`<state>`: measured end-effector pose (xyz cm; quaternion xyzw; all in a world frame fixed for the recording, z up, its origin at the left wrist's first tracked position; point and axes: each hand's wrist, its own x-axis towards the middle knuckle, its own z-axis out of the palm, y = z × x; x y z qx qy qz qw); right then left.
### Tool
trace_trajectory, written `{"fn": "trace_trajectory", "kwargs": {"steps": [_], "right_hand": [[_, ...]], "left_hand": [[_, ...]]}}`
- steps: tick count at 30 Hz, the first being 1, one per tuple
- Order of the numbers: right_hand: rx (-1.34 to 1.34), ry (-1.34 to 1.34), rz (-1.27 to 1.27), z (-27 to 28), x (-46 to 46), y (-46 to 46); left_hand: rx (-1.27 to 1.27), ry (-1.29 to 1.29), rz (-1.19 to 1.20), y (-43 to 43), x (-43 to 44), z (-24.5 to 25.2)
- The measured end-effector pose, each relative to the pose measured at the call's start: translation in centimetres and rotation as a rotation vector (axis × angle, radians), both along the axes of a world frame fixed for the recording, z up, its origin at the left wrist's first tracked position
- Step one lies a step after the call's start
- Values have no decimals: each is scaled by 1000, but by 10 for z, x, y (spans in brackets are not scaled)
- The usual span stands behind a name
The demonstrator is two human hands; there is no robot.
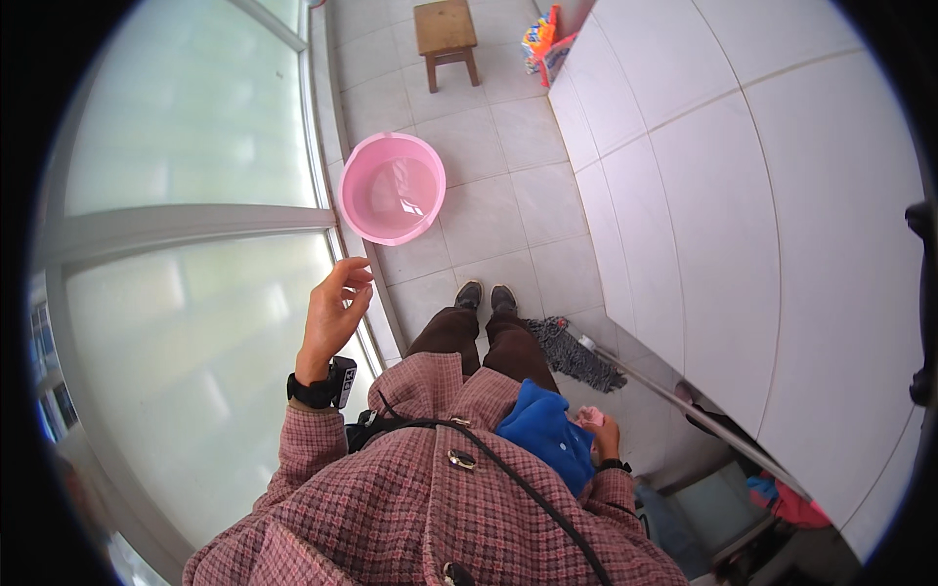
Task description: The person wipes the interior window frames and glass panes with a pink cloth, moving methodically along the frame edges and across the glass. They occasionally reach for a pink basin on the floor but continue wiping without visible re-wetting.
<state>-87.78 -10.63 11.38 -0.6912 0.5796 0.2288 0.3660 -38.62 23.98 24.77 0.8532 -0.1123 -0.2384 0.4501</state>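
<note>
My left hand (335,315) is raised beside the frosted glass panels, with loosely curled fingers and a gap at the thumb. Nothing is in it, and a dark strap with a small device circles its wrist. Low at my right side, my right hand (607,438) grips a bunched pink cloth (588,417). A blue cloth (546,432) with small white spots lies against my checked coat and reaches that same hand, whose fingers are partly hidden. Ahead on the floor, a pink plastic basin (392,189) holds some clear water.
A wooden stool (446,33) stands farther ahead, near colourful plastic packages (542,40). A grey mop head (575,355) rests by my right foot, its metal pole (696,414) slanting along the white tiled wall (703,190). Frosted panels (198,124) line the left.
</note>
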Motion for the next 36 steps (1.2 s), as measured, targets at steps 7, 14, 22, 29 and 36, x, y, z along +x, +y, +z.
{"fn": "trace_trajectory", "kwargs": {"steps": [7, 14, 22, 29, 36], "right_hand": [[95, 194, 201, -7, 92, -75], [108, 189, 595, -60, 186, -126], [56, 85, 841, -93, 275, -156], [104, 9, 1135, -99, 331, -100], [204, 56, 1150, -85, 385, -33]], "left_hand": [[69, 72, 238, 13, -13, -7], [233, 179, 495, 51, -72, -33], [250, 265, 851, 97, -186, -76], [379, 423, 1186, 155, -386, -93], [399, 650, 1453, 129, -533, -128]]}}
